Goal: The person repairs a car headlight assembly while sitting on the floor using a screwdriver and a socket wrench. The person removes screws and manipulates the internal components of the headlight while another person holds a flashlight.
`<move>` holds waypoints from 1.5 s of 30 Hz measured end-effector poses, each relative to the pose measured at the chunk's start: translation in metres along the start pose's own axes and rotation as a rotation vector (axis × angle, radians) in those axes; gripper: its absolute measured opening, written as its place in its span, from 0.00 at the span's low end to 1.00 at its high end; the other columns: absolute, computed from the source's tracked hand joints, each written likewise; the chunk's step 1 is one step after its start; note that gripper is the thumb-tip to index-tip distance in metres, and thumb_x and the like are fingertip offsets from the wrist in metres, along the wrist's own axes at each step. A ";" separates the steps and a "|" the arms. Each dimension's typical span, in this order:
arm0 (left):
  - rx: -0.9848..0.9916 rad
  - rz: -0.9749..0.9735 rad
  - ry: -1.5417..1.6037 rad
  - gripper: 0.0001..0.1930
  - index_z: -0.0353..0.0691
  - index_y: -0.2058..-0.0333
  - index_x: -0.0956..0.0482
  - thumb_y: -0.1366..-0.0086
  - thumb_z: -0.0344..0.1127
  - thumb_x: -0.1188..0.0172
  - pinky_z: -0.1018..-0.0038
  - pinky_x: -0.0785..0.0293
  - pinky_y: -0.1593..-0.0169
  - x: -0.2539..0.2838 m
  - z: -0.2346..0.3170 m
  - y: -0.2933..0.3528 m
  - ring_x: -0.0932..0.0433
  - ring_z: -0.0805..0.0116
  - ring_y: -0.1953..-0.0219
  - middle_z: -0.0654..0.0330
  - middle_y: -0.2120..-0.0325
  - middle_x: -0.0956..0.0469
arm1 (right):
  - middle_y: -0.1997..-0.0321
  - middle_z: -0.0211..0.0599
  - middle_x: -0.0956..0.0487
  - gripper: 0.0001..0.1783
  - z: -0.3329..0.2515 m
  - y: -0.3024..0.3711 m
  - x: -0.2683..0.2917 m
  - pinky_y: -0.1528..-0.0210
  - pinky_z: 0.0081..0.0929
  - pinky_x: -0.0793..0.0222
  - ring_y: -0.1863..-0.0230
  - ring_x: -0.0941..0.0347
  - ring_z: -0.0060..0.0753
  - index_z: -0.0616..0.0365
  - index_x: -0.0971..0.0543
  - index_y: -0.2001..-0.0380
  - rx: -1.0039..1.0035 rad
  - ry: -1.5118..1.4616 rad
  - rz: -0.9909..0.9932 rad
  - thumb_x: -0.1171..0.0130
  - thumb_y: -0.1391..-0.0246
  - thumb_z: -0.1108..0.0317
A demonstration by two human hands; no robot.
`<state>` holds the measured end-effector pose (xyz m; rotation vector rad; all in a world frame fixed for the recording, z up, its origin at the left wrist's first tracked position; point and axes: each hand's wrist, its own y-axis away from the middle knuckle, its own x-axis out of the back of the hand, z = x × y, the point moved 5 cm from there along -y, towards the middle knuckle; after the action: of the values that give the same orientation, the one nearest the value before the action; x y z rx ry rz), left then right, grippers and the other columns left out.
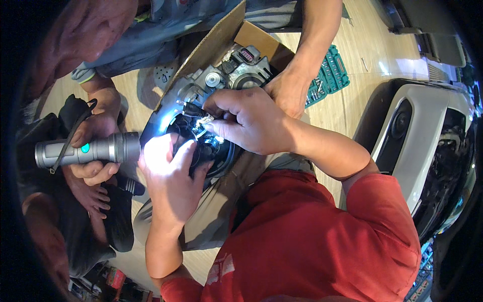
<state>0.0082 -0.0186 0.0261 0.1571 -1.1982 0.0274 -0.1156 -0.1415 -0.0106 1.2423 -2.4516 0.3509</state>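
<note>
My right hand (246,120) pinches a small black part with a metal tip (192,109) between thumb and fingers. It is held above the opening of a round black housing (221,163), where small metal pieces and wires show. My left hand (168,168) grips the near left side of that housing, its thumb and fingers bent over the rim; glare washes out much of the hand. From the left, another person's hand (98,136) holds a grey flashlight (90,150) whose beam falls on my left hand and the opening.
An open cardboard box (209,38) holding grey and black mechanical parts (236,70) stands beyond my hands. A co-worker's hand (292,90) rests at its right side. Behind that lies a green tool case (332,70). A white car bumper (417,131) is at the right.
</note>
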 end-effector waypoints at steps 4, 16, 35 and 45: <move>-0.016 0.014 -0.053 0.23 0.38 0.60 0.19 0.55 0.40 0.26 0.57 0.38 0.48 0.000 0.005 -0.004 0.29 0.50 0.50 0.53 0.60 0.24 | 0.70 0.46 0.18 0.15 0.001 -0.002 -0.001 0.66 0.34 0.25 0.68 0.18 0.44 0.60 0.22 0.58 0.003 0.037 0.035 0.34 0.48 0.67; 0.000 0.014 -0.043 0.18 0.35 0.65 0.19 0.56 0.34 0.29 0.56 0.37 0.45 -0.005 0.009 -0.009 0.26 0.45 0.55 0.51 0.65 0.22 | 0.73 0.61 0.20 0.17 -0.028 0.000 -0.009 0.68 0.47 0.24 0.69 0.20 0.60 0.73 0.31 0.58 -0.018 0.388 -0.280 0.44 0.48 0.72; -0.091 0.148 0.110 0.13 0.39 0.75 0.21 0.59 0.35 0.29 0.55 0.37 0.52 -0.007 0.002 -0.003 0.25 0.51 0.57 0.52 0.67 0.22 | 0.78 0.60 0.25 0.18 -0.031 0.005 -0.019 0.71 0.49 0.31 0.72 0.24 0.62 0.74 0.36 0.56 0.067 0.463 -0.413 0.46 0.44 0.72; -0.106 0.209 0.086 0.12 0.38 0.75 0.21 0.58 0.35 0.29 0.55 0.36 0.52 -0.005 0.003 0.000 0.25 0.51 0.58 0.51 0.68 0.21 | 0.79 0.60 0.26 0.15 -0.031 0.006 -0.019 0.72 0.50 0.33 0.73 0.26 0.65 0.71 0.36 0.57 0.065 0.398 -0.416 0.47 0.43 0.72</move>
<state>0.0034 -0.0189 0.0229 -0.0620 -1.1232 0.1514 -0.1036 -0.1123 0.0085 1.5013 -1.8132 0.5046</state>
